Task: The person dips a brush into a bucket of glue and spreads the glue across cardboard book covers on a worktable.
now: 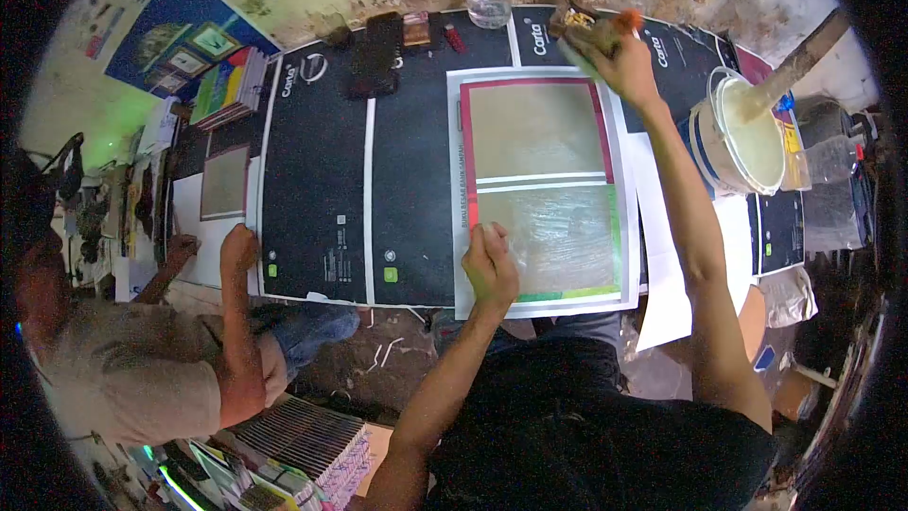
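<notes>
In front of me lies a white sheet (pixel 458 298) with two grey-beige boards on it, an upper board (pixel 534 128) and a lower board (pixel 558 241) with a wet, streaky shine. Red and green borders show around them, and white strips separate the two. My left hand (pixel 491 267) is closed in a fist at the left edge of the lower board. Beyond the sheet's top right corner, my right hand (pixel 624 64) has its fingers closed around a blurred object I cannot make out, next to a small dark tray (pixel 572 17).
A bucket of pale paste (pixel 724 156) with a wooden stick (pixel 804 55) stands right. At the back are a bottle (pixel 488 8), a black case (pixel 378 52) and a red lighter (pixel 454 38). Another person (pixel 142 360) works at left. White paper (pixel 667 274) overhangs the table.
</notes>
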The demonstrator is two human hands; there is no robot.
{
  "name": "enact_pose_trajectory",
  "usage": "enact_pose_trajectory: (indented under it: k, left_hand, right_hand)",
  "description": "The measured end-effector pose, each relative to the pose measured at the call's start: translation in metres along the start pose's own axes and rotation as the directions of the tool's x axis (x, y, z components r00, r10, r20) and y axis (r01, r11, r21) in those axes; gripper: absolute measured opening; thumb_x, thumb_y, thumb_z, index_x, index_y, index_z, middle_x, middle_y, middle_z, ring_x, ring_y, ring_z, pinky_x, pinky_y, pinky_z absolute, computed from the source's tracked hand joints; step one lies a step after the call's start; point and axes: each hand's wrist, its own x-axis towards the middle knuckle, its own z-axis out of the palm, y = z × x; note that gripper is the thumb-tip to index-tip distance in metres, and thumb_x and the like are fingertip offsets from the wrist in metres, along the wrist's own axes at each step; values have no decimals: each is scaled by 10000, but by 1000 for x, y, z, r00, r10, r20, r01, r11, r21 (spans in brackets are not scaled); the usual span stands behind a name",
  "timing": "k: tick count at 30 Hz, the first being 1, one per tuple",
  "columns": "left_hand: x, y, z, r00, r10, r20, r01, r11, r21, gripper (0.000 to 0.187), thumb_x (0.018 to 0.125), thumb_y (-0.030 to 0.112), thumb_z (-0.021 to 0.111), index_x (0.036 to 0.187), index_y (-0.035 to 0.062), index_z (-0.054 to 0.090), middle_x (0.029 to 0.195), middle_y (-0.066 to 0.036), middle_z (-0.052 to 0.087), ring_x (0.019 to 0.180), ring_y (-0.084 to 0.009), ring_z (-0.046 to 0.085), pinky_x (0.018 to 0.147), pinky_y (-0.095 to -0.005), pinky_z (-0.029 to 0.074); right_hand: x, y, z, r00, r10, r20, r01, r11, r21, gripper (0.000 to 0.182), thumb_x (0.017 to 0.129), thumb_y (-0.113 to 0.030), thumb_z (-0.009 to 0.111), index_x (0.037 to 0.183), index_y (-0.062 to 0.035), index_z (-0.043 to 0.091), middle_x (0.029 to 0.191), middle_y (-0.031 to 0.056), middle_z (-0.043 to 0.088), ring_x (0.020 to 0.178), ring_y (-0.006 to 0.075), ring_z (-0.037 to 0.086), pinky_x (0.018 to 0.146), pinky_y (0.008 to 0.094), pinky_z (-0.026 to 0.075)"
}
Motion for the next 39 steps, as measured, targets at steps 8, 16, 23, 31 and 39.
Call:
enact_pose_trajectory:
  k: [8, 16, 23, 31, 39]
  left_hand:
    - [-8, -29, 12, 999, 3, -40, 0, 997, 73, 264, 981, 268, 418, 882, 34, 486, 753, -242, 540, 726, -449, 567, 582, -505, 415]
    - [63, -33, 15, 971, -181, -157, 116, 928, -354, 442, 984, 415, 402, 770, 46, 518, 624, -89, 475, 584, -210, 473, 555, -413, 377]
    - [243, 44, -1, 923, 260, 284, -317, 932, 174, 539, 945, 488, 429, 763, 25, 638, 770, -186, 658, 746, -346, 641, 654, -451, 470]
    - [298, 42, 57, 459, -307, 833, -422, 751, 509, 758, 882, 711, 231, 1113, 154, 690, 1224, -137, 611, 1209, -335, 505, 1090, -469, 285]
    - [287, 75, 31, 287, -348, 892, -406, 799, 442, 1070, 757, 874, 166, 1361, 41, 457, 1474, -166, 348, 1369, -315, 320, 1119, -447, 253]
  right_hand:
    - [-54, 4, -32, 982, 97, 162, -108, 992, 58, 277, 869, -312, 644, 981, -67, 709, 828, 108, 689, 760, 216, 641, 700, 335, 491]
    - [-81, 88, -58, 918, 388, 80, -132, 110, 985, 517, 934, -125, 447, 1413, 26, 321, 1343, 150, 487, 1017, 239, 555, 887, 358, 441]
    - [-142, -77, -70, 980, -92, 178, 5, 900, 436, 203, 822, -44, 671, 1006, 27, 621, 996, 126, 633, 962, 242, 591, 865, 333, 448]
    - [-127, -96, -14, 944, -179, 276, 16, 863, 505, 237, 865, -54, 648, 1089, -17, 577, 1050, 85, 617, 958, 179, 580, 864, 321, 451]
    - [-128, -94, -16, 916, 400, 10, -358, 807, 469, 251, 860, -153, 682, 1043, 4, 614, 1057, 81, 624, 986, 150, 553, 877, 305, 437]
